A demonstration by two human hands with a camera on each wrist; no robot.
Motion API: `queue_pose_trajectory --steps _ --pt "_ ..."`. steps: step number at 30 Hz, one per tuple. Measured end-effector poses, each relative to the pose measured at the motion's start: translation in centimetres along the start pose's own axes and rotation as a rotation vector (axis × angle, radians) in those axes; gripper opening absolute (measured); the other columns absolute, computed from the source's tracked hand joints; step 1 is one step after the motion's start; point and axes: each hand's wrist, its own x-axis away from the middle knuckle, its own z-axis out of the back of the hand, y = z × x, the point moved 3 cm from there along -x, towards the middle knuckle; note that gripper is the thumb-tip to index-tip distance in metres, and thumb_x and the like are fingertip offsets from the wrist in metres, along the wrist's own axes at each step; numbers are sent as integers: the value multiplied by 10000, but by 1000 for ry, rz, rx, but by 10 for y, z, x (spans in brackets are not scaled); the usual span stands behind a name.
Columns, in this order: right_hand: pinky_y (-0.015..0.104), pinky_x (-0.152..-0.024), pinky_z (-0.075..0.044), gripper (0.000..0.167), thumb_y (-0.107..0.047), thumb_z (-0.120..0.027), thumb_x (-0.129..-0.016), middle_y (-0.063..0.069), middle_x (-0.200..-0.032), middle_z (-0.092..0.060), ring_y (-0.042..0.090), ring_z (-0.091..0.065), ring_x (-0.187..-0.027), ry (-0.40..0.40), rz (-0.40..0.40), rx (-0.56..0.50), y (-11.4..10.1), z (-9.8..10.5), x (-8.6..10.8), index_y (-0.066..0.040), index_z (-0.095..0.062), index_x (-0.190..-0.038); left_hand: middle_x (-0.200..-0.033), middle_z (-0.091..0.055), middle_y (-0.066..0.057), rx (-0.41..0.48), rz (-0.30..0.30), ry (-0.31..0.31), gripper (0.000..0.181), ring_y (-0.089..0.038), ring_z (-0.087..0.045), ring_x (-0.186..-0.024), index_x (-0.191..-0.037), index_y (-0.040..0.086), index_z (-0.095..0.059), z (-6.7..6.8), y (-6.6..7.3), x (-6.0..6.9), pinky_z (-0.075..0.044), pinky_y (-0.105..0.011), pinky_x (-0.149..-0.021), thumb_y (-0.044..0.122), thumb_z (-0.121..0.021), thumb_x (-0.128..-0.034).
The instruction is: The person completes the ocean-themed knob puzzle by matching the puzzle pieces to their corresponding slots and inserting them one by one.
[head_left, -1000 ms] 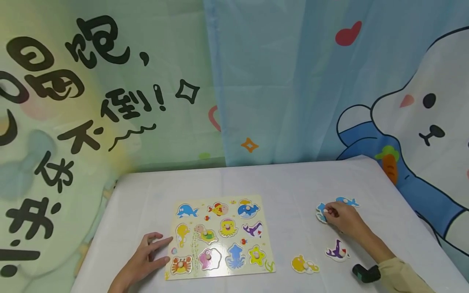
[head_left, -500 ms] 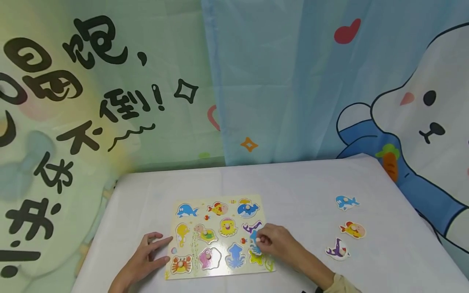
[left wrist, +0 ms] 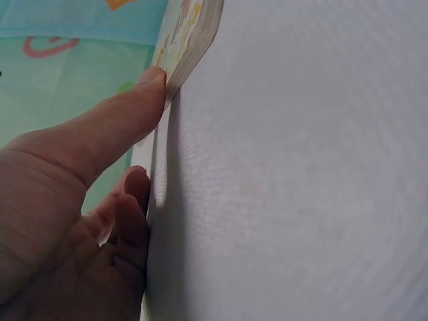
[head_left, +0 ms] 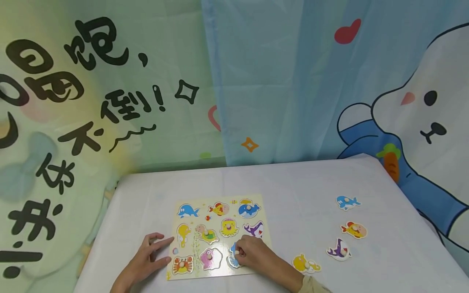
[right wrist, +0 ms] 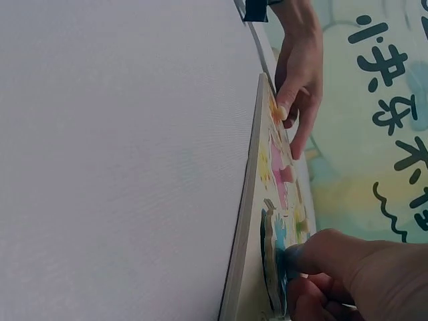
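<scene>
Near: the right hand [head_left: 252, 253] pinches the blue piece [head_left: 231, 259], which has crossed within 0.5 s from the right side of the board [head_left: 220, 274] to its near row, just right of the pink piece [head_left: 214, 257]; placement appears under way, though seating cannot be judged. The left hand [head_left: 148, 256], fingers loosely extended, touches the board's left edge. The loose seahorse [head_left: 302, 263], just beside the right forearm [head_left: 287, 275], limits room there. Farther: 3 more loose pieces, purple whale [head_left: 339, 251], fish [head_left: 354, 230] and blue whale [head_left: 347, 202], well apart from the board. Far: open surface [head_left: 293, 187] extends to the curtain [head_left: 271, 89].
</scene>
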Motion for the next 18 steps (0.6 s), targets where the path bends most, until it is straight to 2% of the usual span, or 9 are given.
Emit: queue_pose_trajectory --steps 6,13,18 --pt "139 -541 -310 91 -47 -695 -760 -72 -629 -430 -24 -329 -598 -7 -1 21 -4 -3 1 -77 -641 -692 -1390 -351 -114 -3 18 4 561 -188 -416 -1024 -1328 199 -606 -1 -1 0 -345 -184 -733 342 -767 -810" --pt "143 -537 -312 99 -76 -707 -762 -89 -644 -426 -20 -329 -598 -26 -27 67 -6 -4 2 -98 -640 -693 -1386 -344 -135 7 -8 -1 551 -172 -404 -983 -1328 170 -604 0 1 1 -333 -188 -721 329 -757 -822" --pt "154 -533 -298 129 -70 -701 -760 -81 -635 -419 -4 -316 -590 -20 -34 95 -11 -2 4 -100 -604 -681 -1386 -340 -138 11 -16 -2 551 -203 -399 -1034 -1327 161 -604 0 3 1 -329 -189 -730 329 -755 -824"
